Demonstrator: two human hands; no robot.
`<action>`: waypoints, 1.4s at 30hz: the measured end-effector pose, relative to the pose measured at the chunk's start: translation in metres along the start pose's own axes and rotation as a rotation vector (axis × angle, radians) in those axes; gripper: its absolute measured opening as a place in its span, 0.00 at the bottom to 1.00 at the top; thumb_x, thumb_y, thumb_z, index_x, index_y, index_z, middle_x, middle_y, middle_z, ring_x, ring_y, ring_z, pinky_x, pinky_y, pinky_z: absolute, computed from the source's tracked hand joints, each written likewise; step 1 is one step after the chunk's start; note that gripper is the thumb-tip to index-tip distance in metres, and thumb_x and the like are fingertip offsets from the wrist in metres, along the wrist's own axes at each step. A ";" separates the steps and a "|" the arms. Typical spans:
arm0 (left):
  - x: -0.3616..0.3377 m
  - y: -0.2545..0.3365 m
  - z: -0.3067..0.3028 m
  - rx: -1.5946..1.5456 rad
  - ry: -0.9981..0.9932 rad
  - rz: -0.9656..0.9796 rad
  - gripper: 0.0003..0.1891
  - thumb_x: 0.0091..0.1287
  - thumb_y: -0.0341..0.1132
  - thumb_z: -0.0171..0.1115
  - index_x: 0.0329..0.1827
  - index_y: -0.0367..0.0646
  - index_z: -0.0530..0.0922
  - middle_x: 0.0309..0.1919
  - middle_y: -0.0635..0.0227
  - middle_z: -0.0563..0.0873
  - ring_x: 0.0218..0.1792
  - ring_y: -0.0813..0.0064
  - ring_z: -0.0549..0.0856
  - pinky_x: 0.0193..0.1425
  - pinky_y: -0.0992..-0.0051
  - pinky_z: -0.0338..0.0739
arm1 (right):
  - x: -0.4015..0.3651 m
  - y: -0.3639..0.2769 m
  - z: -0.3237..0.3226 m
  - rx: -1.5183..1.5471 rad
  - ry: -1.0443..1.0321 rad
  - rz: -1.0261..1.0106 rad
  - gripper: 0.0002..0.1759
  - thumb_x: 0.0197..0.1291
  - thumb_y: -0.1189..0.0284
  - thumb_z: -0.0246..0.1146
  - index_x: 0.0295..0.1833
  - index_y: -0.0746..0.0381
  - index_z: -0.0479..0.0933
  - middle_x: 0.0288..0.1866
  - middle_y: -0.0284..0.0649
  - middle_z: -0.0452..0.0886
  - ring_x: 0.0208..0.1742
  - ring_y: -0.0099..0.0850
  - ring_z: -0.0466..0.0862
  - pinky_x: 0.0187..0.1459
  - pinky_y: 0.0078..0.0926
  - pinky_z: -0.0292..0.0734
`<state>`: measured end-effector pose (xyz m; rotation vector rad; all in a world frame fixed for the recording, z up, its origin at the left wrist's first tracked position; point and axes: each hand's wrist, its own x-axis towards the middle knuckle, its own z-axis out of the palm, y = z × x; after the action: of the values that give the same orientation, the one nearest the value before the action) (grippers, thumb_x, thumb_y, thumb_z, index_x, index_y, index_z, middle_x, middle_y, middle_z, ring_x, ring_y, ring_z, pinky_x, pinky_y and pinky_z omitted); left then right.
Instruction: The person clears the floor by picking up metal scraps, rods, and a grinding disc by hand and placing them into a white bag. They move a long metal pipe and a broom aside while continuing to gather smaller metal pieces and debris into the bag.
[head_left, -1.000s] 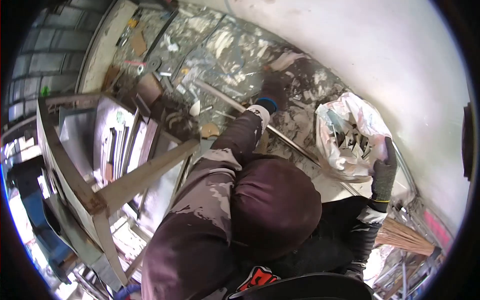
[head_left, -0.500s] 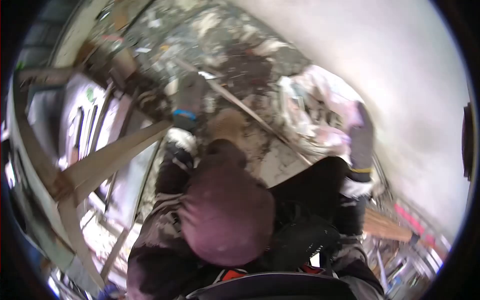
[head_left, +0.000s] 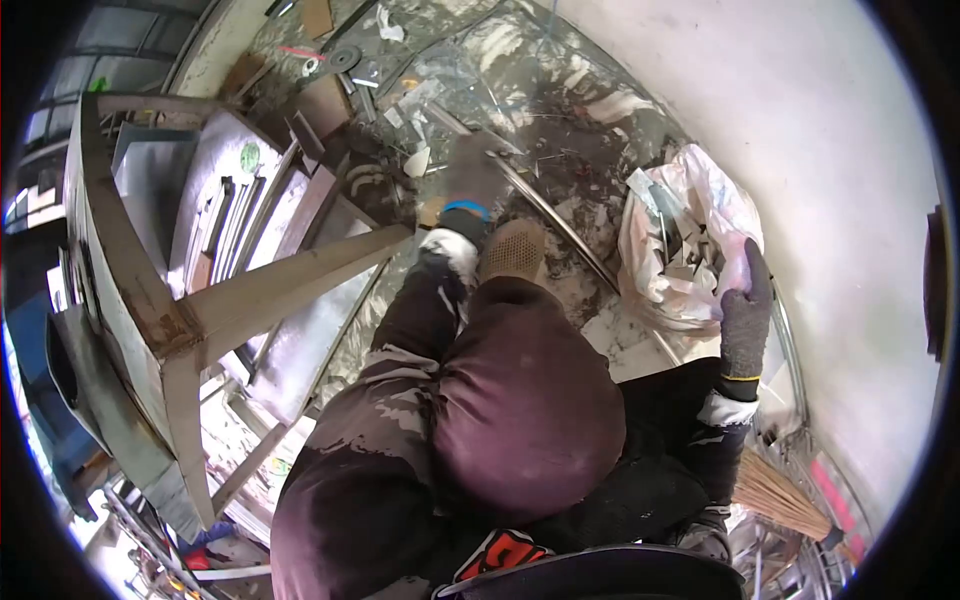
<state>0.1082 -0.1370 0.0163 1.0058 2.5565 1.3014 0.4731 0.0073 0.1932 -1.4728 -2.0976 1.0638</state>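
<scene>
My left hand [head_left: 474,172], in a grey glove with a blue band, reaches down to the dirty floor. It lies over the upper part of a thin metal rod [head_left: 550,215], and blur hides whether its fingers grip it. On the right, my right hand [head_left: 746,318], gloved in grey with a yellow band, pinches the rim of a white plastic bag [head_left: 640,270]. The bag stands open against the wall and holds grey, broken-looking pieces [head_left: 690,250].
To the left stands a metal frame [head_left: 270,290] with panels and strips leaning behind it. A broom [head_left: 780,495] lies at lower right beside the white wall [head_left: 850,200]. Scraps and a dark disc [head_left: 344,58] litter the far floor. My shoe [head_left: 514,250] is beside the rod.
The view has shifted, so most things appear farther right or higher. My left hand has moved right onto the rod. My right hand stays at the bag's rim.
</scene>
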 end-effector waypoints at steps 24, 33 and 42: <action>0.025 0.020 -0.043 -0.829 -0.148 -0.482 0.07 0.71 0.30 0.64 0.44 0.34 0.83 0.31 0.67 0.86 0.31 0.79 0.85 0.36 0.73 0.81 | -0.001 -0.008 0.006 -0.013 -0.018 -0.012 0.42 0.46 0.85 0.49 0.74 0.67 0.68 0.74 0.50 0.73 0.78 0.41 0.69 0.77 0.34 0.60; 0.032 -0.041 -0.003 -0.071 -0.138 -0.395 0.10 0.68 0.27 0.58 0.44 0.42 0.87 0.37 0.64 0.91 0.36 0.64 0.89 0.43 0.67 0.84 | -0.003 -0.002 -0.001 0.126 -0.051 0.075 0.43 0.45 0.83 0.48 0.75 0.68 0.68 0.75 0.49 0.71 0.78 0.40 0.68 0.77 0.33 0.59; 0.136 -0.109 0.002 0.494 -0.318 -0.412 0.25 0.62 0.46 0.60 0.59 0.43 0.83 0.55 0.44 0.86 0.60 0.46 0.83 0.64 0.56 0.77 | -0.003 0.000 -0.006 -0.087 -0.031 -0.055 0.42 0.48 0.82 0.48 0.75 0.66 0.68 0.74 0.49 0.73 0.76 0.40 0.71 0.74 0.31 0.63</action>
<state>-0.0521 -0.0997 -0.0406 0.6176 2.6735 0.3819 0.4783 0.0068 0.1977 -1.4376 -2.2186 0.9935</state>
